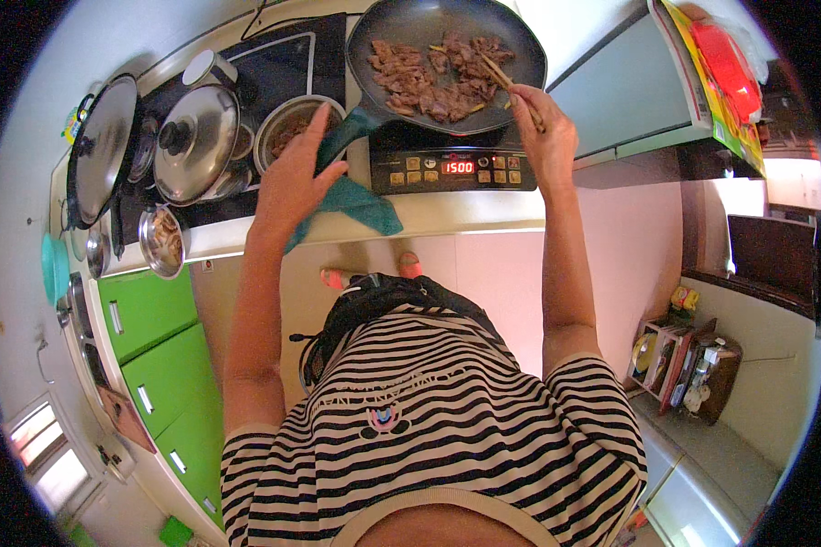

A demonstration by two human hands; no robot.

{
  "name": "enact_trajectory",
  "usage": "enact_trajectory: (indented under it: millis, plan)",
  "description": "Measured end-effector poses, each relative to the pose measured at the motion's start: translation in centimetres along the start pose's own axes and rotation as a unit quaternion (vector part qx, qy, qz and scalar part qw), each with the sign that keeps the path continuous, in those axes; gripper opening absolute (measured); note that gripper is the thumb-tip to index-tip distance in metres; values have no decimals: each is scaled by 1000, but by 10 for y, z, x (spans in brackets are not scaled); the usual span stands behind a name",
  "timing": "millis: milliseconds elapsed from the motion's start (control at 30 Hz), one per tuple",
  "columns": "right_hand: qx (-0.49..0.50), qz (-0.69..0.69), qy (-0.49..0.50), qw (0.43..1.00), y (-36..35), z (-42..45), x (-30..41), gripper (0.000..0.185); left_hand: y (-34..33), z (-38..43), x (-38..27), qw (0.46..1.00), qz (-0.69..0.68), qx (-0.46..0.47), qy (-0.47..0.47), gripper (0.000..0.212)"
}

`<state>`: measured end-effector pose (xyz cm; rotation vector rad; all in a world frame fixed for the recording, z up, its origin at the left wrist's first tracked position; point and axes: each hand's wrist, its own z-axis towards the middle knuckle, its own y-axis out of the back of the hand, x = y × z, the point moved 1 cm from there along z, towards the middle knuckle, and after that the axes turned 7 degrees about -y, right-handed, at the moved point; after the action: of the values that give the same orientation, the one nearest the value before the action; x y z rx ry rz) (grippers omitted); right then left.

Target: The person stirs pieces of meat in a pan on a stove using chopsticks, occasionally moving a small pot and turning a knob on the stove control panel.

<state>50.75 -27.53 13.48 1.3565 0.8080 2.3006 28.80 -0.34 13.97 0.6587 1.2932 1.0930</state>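
My right hand (547, 133) grips a pair of wooden chopsticks (498, 72), their tips among the browned meat slices (417, 78) in a dark wok (397, 34). The wok sits on an induction cooker (455, 167) whose display is lit. My left hand (294, 174) has its fingers spread beside the wok's dark handle (345, 137), above a teal cloth (362, 205); no firm grip on either shows. Partly behind the left fingers stands a metal pot (267, 130) with brown food inside.
Left of the pot are a steel lid (198, 147), a dark-rimmed pan lid (102, 150), a white enamel mug (209, 70) and a metal bowl of sliced food (163, 241) near the counter edge. A red item in plastic (725, 68) lies at the upper right. Green drawers (154, 314) run below left.
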Motion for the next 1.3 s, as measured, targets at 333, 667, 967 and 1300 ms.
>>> enact_trajectory:
  millis: [333,667,967,1300]
  plan:
    - [-13,-10,50,999,-9,-13,12,18,-5,-20,13,999,-30,-4,35,59]
    - [-16,7,-22,1000,-5,11,-5,14,-4,-18,13,997,-54,2,52,58]
    - [10,-84,48,995,-2,0,9,16,3,-15,7,989,-95,52,98,58]
    - [105,17,79,991,-25,-15,30,18,3,-16,7,990,-89,52,100,58]
